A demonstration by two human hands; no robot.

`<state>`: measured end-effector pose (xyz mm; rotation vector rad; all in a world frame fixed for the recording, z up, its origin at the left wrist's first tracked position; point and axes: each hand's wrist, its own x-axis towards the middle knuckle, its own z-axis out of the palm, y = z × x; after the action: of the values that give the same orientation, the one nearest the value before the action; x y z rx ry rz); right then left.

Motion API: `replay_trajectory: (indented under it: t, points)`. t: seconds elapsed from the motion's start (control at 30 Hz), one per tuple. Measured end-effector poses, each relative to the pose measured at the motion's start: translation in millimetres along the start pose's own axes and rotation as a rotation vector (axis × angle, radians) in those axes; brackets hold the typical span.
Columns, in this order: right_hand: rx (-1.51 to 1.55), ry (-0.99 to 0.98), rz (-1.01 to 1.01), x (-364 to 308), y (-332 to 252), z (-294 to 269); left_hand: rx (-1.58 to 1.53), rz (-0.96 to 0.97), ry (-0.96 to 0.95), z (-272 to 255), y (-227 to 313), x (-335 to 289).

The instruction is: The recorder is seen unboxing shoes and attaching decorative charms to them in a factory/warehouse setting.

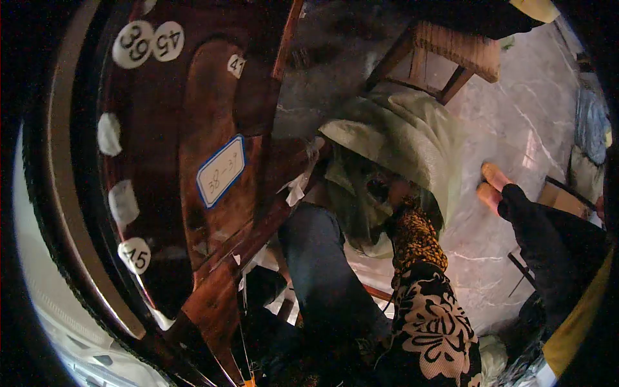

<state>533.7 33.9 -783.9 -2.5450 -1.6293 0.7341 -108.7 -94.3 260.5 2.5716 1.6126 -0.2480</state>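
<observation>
My right arm, in a black sleeve with a pale flower pattern and a yellow-and-black cuff, reaches forward and down into a large pale green woven sack [412,129]. Inside the sack's shadowed mouth is my right hand [400,192]; its fingers are too dim to make out. A small dark thing [377,189] lies just beside the hand, and its kind does not show. My left hand is nowhere in view.
A reddish-brown wooden piece [219,116] with paper labels fills the left side. Beyond the sack stands a wooden stool [458,51]. Another person's legs [548,232] are at the right, on a grey marbled floor [477,251]. My knee [313,226] is near the sack.
</observation>
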Motion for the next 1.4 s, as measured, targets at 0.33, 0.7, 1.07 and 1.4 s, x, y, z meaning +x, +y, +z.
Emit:
replay_trajectory:
  t: [0.33, 0.7, 1.07, 1.4]
  points:
    - [0.106, 0.151, -0.036, 21.6, -14.2, -29.4, 0.038, -0.109, -0.173, -141.7, 99.4, -4.8]
    - [0.214, 0.278, -0.055, 11.1, -25.8, -36.8, 0.077, -0.233, -0.404, -171.2, 92.9, 14.4]
    - [0.243, 0.46, -0.145, -16.2, 42.4, -56.4, 0.023, -0.384, -0.565, 144.4, 49.7, 168.2]
    - [0.917, -0.083, 0.341, -112.2, -25.4, -254.2, -0.281, -0.092, 0.119, 180.1, 166.9, 377.4]
